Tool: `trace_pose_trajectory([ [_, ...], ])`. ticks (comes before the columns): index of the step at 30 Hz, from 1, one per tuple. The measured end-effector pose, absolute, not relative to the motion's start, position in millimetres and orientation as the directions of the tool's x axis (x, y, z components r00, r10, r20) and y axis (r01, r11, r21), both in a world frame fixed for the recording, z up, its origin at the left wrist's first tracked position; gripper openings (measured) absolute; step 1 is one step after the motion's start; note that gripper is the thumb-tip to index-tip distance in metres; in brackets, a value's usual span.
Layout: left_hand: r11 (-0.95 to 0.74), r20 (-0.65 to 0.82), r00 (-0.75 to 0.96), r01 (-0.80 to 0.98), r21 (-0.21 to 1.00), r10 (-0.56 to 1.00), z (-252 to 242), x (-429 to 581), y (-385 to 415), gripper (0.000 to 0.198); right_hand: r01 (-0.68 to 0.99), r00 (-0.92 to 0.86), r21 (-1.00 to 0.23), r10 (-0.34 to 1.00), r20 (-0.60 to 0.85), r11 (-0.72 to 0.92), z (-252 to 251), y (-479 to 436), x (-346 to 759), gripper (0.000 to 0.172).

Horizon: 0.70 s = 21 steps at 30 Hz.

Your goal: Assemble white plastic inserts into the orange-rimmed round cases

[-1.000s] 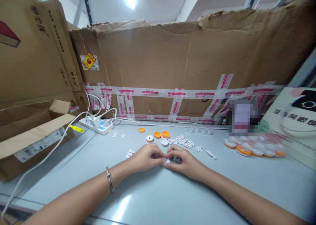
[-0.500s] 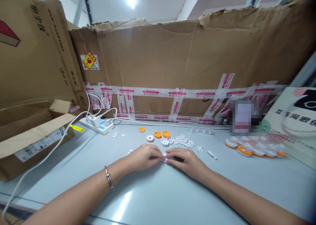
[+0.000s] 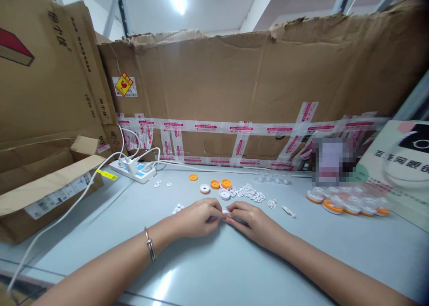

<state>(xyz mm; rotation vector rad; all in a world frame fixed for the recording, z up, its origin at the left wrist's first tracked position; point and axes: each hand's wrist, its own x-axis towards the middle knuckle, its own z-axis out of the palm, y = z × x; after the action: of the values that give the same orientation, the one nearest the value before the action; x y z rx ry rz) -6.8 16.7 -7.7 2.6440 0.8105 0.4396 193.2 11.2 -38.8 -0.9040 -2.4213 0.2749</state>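
My left hand (image 3: 205, 217) and my right hand (image 3: 246, 217) meet at the middle of the table, their fingertips closed on a small white plastic part (image 3: 225, 210). Most of that part is hidden behind the fingers. Just beyond them lies a white round ring-like piece (image 3: 224, 193). Beside it are a white round piece with an orange edge (image 3: 204, 189) and two orange round pieces, one on the left (image 3: 215, 184) and one on the right (image 3: 226, 183). Small white perforated parts (image 3: 248, 191) lie in a loose pile to the right. Several little white discs (image 3: 178, 208) rest near my left wrist.
A power strip (image 3: 134, 169) with white cables stands at the back left, near an open cardboard box (image 3: 63, 185). Clear-topped round cases (image 3: 348, 199) with orange and white bases cluster at right. A large cardboard sheet (image 3: 214, 78) walls off the back.
My fingertips have drawn closer together over the white part, covering more of it. The view has shifted slightly, and more of the little discs by my left wrist shows.
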Motion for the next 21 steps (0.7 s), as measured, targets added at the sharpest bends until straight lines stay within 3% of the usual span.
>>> trace_pose_trajectory([
  [3, -0.769, 0.238, 0.767, 0.458, 0.446, 0.595, 4.3, -13.2, 22.1, 0.022, 0.543, -0.602, -0.413, 0.682, 0.415, 0.731, -39.3, 11.7, 193.5, 0.017],
  [6, -0.684, 0.263, 0.650, 0.562, 0.465, 0.713, 23.3, -31.5, 31.2, 0.019, 0.535, -0.571, -0.487, 0.721, 0.393, 0.690, -38.3, 11.5, 194.1, 0.013],
  [9, -0.532, 0.021, 0.549, 0.800, 0.276, 0.836, 39.1, -57.2, 40.6, 0.020, 0.578, -0.512, -0.543, 0.789, 0.340, 0.609, -35.5, 10.7, 193.9, 0.011],
  [11, -0.496, -0.050, 0.521, 0.834, 0.239, 0.852, 43.7, -71.4, 45.3, 0.018, 0.599, -0.487, -0.557, 0.814, 0.316, 0.575, -33.6, 10.2, 193.3, 0.012],
  [21, -0.439, -0.220, 0.491, 0.864, 0.248, 0.843, 30.2, -67.4, 48.1, 0.014, 0.571, -0.499, -0.574, 0.803, 0.324, 0.587, -30.8, 8.4, 193.3, 0.017],
])
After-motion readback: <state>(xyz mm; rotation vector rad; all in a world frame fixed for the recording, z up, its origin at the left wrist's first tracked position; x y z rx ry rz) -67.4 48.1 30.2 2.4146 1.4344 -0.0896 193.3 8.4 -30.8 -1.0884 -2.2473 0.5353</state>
